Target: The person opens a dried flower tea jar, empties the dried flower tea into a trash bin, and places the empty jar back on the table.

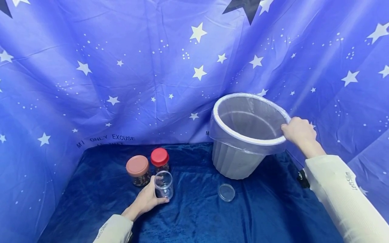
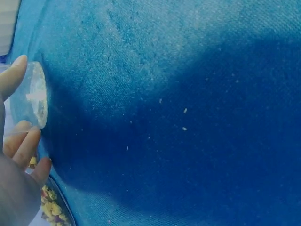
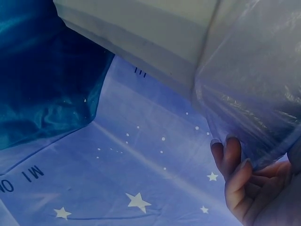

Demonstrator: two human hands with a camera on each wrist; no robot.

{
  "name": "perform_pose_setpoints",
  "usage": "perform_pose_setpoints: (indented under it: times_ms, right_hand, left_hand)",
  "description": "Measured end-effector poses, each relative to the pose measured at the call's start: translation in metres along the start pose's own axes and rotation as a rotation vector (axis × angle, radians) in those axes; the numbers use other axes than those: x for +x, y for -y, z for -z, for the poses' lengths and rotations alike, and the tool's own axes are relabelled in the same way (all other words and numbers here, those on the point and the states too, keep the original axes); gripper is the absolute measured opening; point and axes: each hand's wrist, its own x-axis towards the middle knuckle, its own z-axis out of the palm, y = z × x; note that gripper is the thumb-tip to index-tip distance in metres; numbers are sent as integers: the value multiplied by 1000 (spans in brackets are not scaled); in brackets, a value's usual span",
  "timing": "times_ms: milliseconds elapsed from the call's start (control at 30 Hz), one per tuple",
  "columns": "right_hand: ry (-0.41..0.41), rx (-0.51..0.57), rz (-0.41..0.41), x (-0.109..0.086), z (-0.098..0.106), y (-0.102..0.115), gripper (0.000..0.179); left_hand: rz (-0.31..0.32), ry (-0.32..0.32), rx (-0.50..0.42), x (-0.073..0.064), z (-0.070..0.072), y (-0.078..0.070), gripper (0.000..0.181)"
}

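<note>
My left hand (image 1: pixel 147 198) holds a clear, lidless plastic jar (image 1: pixel 164 185) by its side, thumb on one side and fingers on the other. The jar stands upright at the blue cloth and looks bare inside. In the left wrist view, the jar (image 2: pixel 35 96) shows between thumb and fingers. Over on the right, my right hand (image 1: pixel 300 132) grips the rim of a pale trash bin (image 1: pixel 238 160) with a clear plastic liner (image 1: pixel 247 143) folded over it. From the right wrist, curled fingers (image 3: pixel 235 157) show against the hanging liner (image 3: pixel 254 103).
Behind the clear jar stand a jar with a pinkish lid (image 1: pixel 137 165) and one with a red lid (image 1: pixel 160 157), both with dark contents. A round clear lid (image 1: pixel 226 192) lies before the bin. Tiny pale crumbs (image 2: pixel 185 128) dot the cloth. A starry curtain (image 1: pixel 170 67) hangs behind.
</note>
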Motion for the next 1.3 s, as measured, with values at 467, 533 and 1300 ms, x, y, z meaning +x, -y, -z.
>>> perform_pose_setpoints:
  times_ms: [467,533,1300]
  right_hand:
    - [-9,43,-6,2,0,-5,47]
    - [-10,48,-11,3,-1,-5,49]
    - [-19,257,84,2,-3,-18,65]
  left_hand:
    - [-32,70,-62,1,5,1,85]
    - [-44,81,-62,3,7,1,85]
    - [-115,154,16,8,19,3,84]
